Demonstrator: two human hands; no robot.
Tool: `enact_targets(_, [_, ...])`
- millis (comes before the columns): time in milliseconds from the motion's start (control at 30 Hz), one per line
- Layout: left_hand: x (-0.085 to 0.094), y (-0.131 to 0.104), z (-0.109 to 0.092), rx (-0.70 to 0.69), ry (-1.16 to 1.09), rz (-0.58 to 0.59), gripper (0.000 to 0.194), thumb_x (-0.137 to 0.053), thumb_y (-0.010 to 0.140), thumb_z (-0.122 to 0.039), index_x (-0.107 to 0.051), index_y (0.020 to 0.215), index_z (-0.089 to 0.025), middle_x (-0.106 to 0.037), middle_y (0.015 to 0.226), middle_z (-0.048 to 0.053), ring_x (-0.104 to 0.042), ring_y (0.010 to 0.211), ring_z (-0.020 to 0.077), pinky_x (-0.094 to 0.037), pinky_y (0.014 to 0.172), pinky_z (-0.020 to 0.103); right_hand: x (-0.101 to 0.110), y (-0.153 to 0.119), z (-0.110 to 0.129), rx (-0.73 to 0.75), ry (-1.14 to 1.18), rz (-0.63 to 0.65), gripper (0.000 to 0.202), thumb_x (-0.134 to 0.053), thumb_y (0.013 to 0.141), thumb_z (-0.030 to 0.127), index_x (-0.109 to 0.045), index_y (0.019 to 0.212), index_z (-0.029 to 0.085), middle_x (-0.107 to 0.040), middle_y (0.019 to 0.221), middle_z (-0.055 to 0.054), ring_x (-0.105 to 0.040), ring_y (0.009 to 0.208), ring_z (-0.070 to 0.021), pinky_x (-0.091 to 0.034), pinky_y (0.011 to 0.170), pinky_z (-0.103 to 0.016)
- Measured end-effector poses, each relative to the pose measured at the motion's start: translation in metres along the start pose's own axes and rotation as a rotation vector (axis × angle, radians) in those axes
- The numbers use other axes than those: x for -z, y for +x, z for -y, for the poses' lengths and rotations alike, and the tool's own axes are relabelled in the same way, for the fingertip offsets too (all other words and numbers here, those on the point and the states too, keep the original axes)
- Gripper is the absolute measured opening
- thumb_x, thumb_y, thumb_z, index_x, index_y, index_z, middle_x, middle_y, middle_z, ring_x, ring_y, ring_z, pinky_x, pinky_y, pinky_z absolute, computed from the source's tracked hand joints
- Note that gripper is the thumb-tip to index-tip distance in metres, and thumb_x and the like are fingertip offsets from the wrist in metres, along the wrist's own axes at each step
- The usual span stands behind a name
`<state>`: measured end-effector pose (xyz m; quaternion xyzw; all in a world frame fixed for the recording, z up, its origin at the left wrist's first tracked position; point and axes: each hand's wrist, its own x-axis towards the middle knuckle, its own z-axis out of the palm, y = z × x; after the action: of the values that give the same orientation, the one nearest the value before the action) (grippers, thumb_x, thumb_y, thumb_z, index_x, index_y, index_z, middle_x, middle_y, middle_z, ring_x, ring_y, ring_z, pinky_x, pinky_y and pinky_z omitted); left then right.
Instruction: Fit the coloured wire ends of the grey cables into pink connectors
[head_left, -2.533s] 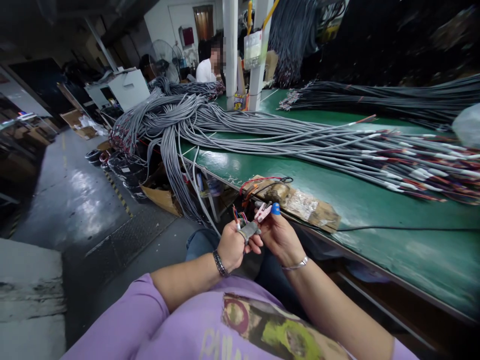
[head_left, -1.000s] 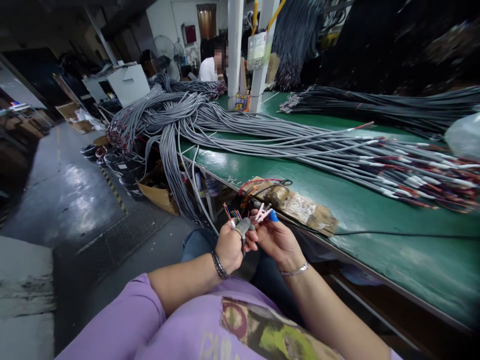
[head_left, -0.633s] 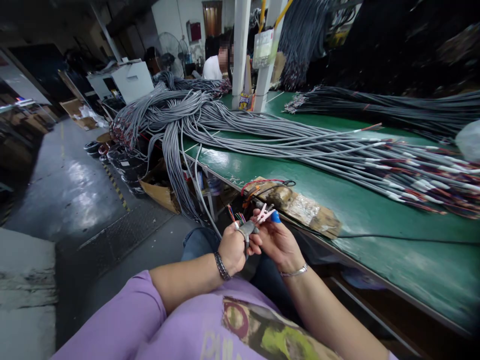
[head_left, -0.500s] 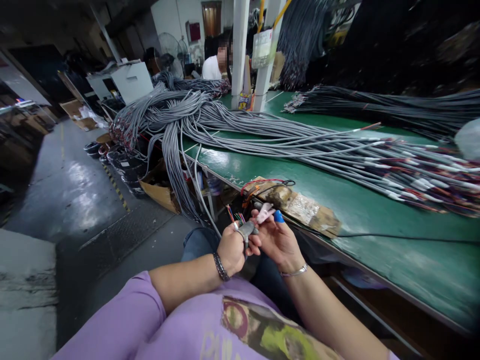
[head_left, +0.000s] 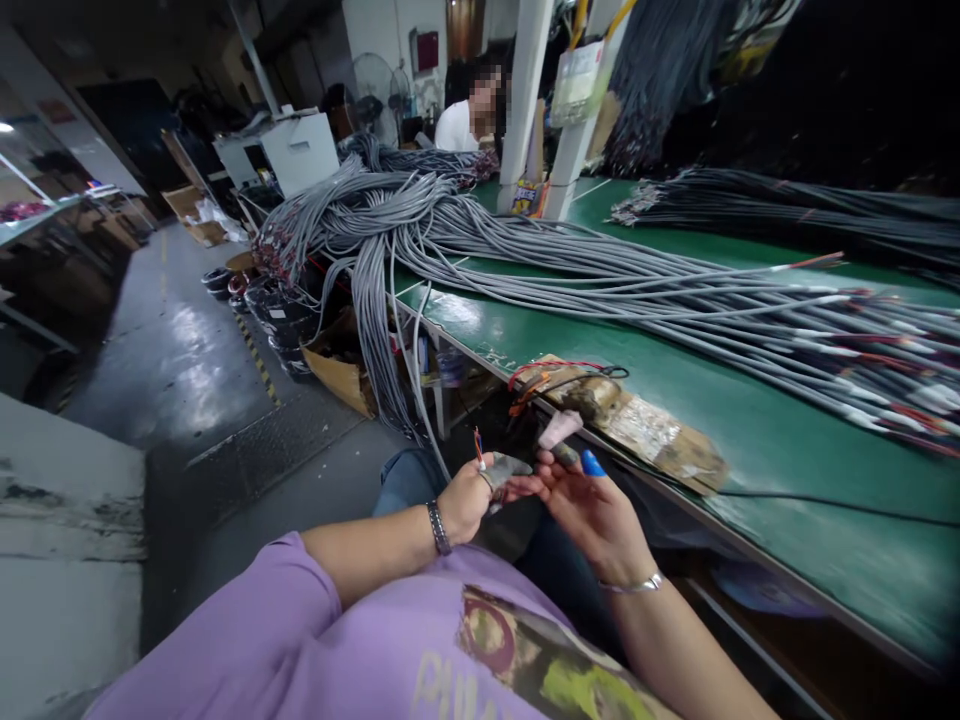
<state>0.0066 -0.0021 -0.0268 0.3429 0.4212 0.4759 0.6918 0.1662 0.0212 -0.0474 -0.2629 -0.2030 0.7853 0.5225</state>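
Note:
My left hand (head_left: 463,505) is closed around the end of a grey cable (head_left: 429,425), whose thin coloured wires (head_left: 479,447) stick up above the fist. A grey cover wraps the left thumb. Close beside it, my right hand (head_left: 592,515) is turned palm up, thumb and fingers apart. Its fingertips are at the left fingertips; whether they touch is unclear. A blue cover (head_left: 592,463) sits on the right thumb, and pink and grey coverings show at its other fingertips. I see nothing held in the right hand.
A thick bundle of grey cables (head_left: 570,270) lies along the green table (head_left: 810,540) and hangs over its edge. Cardboard with clear tape (head_left: 652,432) and red and black leads lies at the near edge. A person in white (head_left: 456,127) is behind the post (head_left: 525,105).
My right hand has drawn slightly away from the left and its fingers have spread. Fewer coloured wires show above the left hand. The whole view has shifted a little.

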Motion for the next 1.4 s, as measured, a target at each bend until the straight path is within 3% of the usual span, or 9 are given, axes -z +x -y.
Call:
enact_targets(67, [0.003, 0.000, 0.000, -0.026, 0.021, -0.030, 0.031, -0.059, 0.076, -0.041, -0.060, 0.089, -0.013, -0.071, 0.086, 0.010, -0.066, 0.088, 0.0175, -0.044, 0.074, 0.026, 0.002, -0.003, -0.002, 0.099, -0.148, -0.084, 0.017, -0.074, 0.072, 0.041, -0.070, 0.076, 0.025, -0.070, 0.085, -0.002, -0.063, 0.075, -0.0158, -0.052, 0.075, -0.032])
enact_targets(167, [0.007, -0.001, 0.002, 0.043, 0.074, -0.039, 0.028, -0.061, 0.074, -0.036, -0.059, 0.090, -0.014, -0.070, 0.085, 0.008, -0.066, 0.075, 0.0158, -0.043, 0.060, 0.022, -0.002, -0.012, -0.006, 0.244, -0.434, -0.196, 0.020, -0.076, 0.070, 0.039, -0.071, 0.081, 0.023, -0.069, 0.080, -0.003, -0.060, 0.069, -0.0153, -0.050, 0.070, -0.031])
enact_targets(300, [0.011, -0.002, 0.012, 0.074, 0.185, 0.073, 0.018, -0.061, 0.071, -0.026, -0.059, 0.085, -0.015, -0.065, 0.068, 0.003, -0.059, 0.052, 0.0120, -0.038, 0.045, 0.020, -0.022, -0.026, -0.013, 0.297, -0.748, -0.097, 0.026, -0.073, 0.072, 0.041, -0.068, 0.090, 0.023, -0.067, 0.075, -0.004, -0.056, 0.062, -0.0166, -0.048, 0.062, -0.032])
enact_targets(367, [0.013, -0.003, 0.018, 0.023, 0.242, 0.108, 0.017, -0.059, 0.070, -0.020, -0.062, 0.087, -0.015, -0.063, 0.064, 0.002, -0.057, 0.053, 0.0121, -0.043, 0.048, 0.021, -0.033, -0.031, -0.015, 0.303, -0.816, -0.033, 0.028, -0.073, 0.071, 0.043, -0.064, 0.090, 0.023, -0.065, 0.071, -0.002, -0.054, 0.056, -0.0160, -0.047, 0.056, -0.031])
enact_targets(467, [0.017, -0.007, 0.022, -0.029, 0.394, 0.139, 0.025, -0.056, 0.070, -0.014, -0.064, 0.094, -0.016, -0.063, 0.067, 0.001, -0.054, 0.051, 0.0108, -0.045, 0.047, 0.021, -0.041, -0.034, -0.017, 0.325, -0.904, -0.053, 0.026, -0.073, 0.071, 0.042, -0.061, 0.083, 0.023, -0.062, 0.064, -0.001, -0.054, 0.056, -0.0163, -0.045, 0.052, -0.029])
enact_targets(733, [0.022, -0.013, 0.019, -0.021, 0.602, 0.199, 0.035, -0.050, 0.070, -0.008, -0.063, 0.100, -0.017, -0.064, 0.070, 0.002, -0.052, 0.047, 0.0103, -0.044, 0.043, 0.021, -0.040, -0.040, -0.023, 0.260, -0.838, -0.050, 0.028, -0.070, 0.073, 0.045, -0.059, 0.080, 0.021, -0.059, 0.065, 0.000, -0.050, 0.051, -0.0133, -0.044, 0.048, -0.028])
enact_targets(900, [0.019, -0.017, 0.013, -0.011, 0.498, 0.219, 0.020, -0.063, 0.072, -0.020, -0.062, 0.092, -0.016, -0.064, 0.073, 0.002, -0.056, 0.056, 0.0107, -0.046, 0.050, 0.021, -0.041, -0.040, -0.021, 0.248, -0.811, -0.100, 0.027, -0.070, 0.071, 0.045, -0.061, 0.074, 0.020, -0.061, 0.064, -0.001, -0.051, 0.053, -0.0138, -0.044, 0.049, -0.027])
enact_targets(1100, [0.019, -0.021, 0.002, 0.060, 0.356, 0.152, 0.038, -0.072, 0.067, -0.046, -0.055, 0.079, -0.015, -0.065, 0.066, 0.003, -0.062, 0.057, 0.0124, -0.045, 0.051, 0.020, -0.037, -0.040, -0.018, 0.259, -0.834, -0.117, 0.026, -0.070, 0.069, 0.045, -0.066, 0.072, 0.019, -0.064, 0.067, -0.002, -0.052, 0.059, -0.0142, -0.043, 0.057, -0.028])
enact_targets(1400, [0.030, -0.023, -0.006, 0.058, 0.462, 0.183, 0.040, -0.071, 0.067, -0.052, -0.057, 0.074, -0.014, -0.064, 0.060, 0.002, -0.061, 0.049, 0.0113, -0.044, 0.045, 0.019, -0.047, -0.038, -0.021, 0.224, -0.947, -0.172, 0.029, -0.071, 0.068, 0.047, -0.062, 0.067, 0.019, -0.055, 0.055, 0.002, -0.043, 0.049, -0.0110, -0.036, 0.047, -0.025])
